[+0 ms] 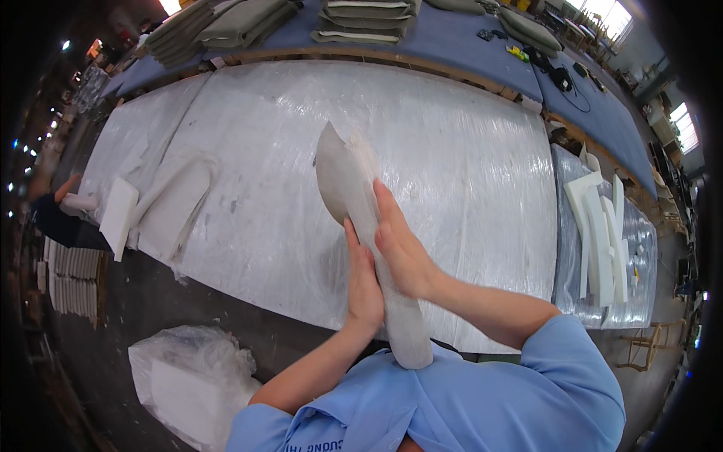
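Observation:
A light grey, fabric-covered cushion [407, 331] stands on edge in front of my chest, its near end against my shirt and its far end over the table. From its far left side a grey fabric flap [330, 175] sticks out. My left hand [364, 285] lies flat along the cushion's left face, and my right hand [401, 248] presses on the right face with fingers pointing away from me. Between the two palms the cushion is squeezed. Its underside is hidden. Beneath it spreads a wide table [467, 181] wrapped in clear plastic film.
Grey padded pieces [365, 19] are stacked on a blue-topped table [452, 45] at the back. White foam strips [599, 241] lie at the right. A co-worker [60, 222] handles white foam [118, 215] at the left, near loose fabric [177, 203]. A plastic bag [188, 354] sits lower left.

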A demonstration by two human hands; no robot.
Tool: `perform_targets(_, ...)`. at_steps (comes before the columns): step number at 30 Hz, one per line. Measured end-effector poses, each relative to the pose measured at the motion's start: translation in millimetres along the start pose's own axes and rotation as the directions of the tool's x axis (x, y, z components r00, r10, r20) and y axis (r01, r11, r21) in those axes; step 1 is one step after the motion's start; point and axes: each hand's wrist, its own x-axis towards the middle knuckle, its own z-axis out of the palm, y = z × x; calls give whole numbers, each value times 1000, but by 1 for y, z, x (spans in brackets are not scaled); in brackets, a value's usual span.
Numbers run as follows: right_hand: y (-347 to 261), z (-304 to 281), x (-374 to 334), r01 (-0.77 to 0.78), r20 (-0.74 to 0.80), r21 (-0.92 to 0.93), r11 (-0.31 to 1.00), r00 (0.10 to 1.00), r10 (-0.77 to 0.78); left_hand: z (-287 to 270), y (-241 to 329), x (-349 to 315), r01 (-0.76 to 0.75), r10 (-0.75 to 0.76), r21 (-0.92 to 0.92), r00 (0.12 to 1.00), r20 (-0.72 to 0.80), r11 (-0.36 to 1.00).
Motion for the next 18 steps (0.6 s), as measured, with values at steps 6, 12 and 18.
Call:
perform_targets(6,-15,-1,-8,-43,-6,26,999,999,43,8,-5,-8,-49,39,-184,997,-61,982)
perform_targets(12,-8,2,-55,-153,27,168,974,988,150,-1,-17,-43,-77,76,-58,997,-10,995)
perform_targets(18,-28,11,-80,-8,53,38,999,999,6,4,-37,-64,-236,227,-130,971,-78,963)
